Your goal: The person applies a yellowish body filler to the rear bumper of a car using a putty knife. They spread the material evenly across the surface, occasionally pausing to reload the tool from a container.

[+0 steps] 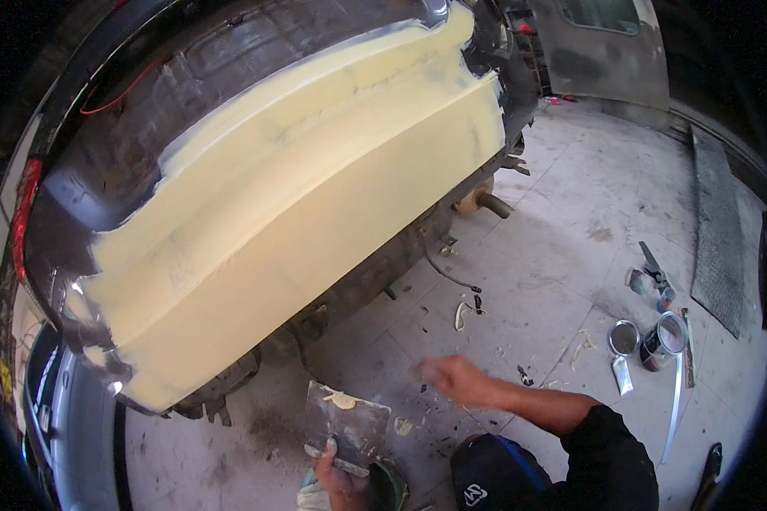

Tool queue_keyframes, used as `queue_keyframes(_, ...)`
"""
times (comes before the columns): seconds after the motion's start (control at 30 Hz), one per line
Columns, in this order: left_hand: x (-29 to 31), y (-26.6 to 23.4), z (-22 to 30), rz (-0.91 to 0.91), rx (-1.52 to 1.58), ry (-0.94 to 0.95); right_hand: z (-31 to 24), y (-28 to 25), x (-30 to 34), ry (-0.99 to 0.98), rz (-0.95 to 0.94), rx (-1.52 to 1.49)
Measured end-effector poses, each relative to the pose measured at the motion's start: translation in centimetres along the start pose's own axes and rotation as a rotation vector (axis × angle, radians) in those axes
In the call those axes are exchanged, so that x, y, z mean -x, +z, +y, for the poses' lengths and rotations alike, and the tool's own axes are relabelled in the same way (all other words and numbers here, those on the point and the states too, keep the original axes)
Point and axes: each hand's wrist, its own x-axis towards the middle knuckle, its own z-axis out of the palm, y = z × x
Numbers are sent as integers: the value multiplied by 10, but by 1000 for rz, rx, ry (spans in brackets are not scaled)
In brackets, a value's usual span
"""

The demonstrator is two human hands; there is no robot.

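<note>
My left hand (334, 470), low in the view, is closed on the gripping edge of a flat metal putty plate (349, 426). A dab of cream-yellow filler (341, 399) lies on the plate's far edge. To the right of the plate, my right hand (452, 376) is raised over the floor, smeared by motion, so its fingers and anything in them cannot be made out. Ahead of both hands is a car's rear body panel (315, 213), widely coated in pale yellow filler with bare dark metal around it. Neither hand touches the panel.
An exhaust pipe (494, 204) and a dangling cable (447, 274) stick out below the panel. Right on the floor (571, 221) stand an open can (663, 341), a round lid (624, 337) and a white tube (622, 375). A dark green bucket (390, 487) is beside my left hand.
</note>
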Motion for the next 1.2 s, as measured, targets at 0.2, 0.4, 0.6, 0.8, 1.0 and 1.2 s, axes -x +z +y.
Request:
queue_keyframes(0.2,20,-34,0,182,-148,-35,-48,-71,-115,22,621,-533)
queue_keyframes(0.4,17,-75,14,174,-141,-50,-79,-108,-196,-19,787,-583)
queue_keyframes(0.6,45,-91,12,210,-148,-44,-69,-104,-204,-92,759,-632)
queue_keyframes(0.8,54,-101,10,247,-148,-68,-72,-90,-200,-63,671,-582)
queue_keyframes(1.0,57,-104,7,256,-154,-83,-77,-84,-197,-111,678,-629)
queue_keyframes(1.2,58,-116,7,284,-103,-98,-79,-81,-195,-89,659,-589)
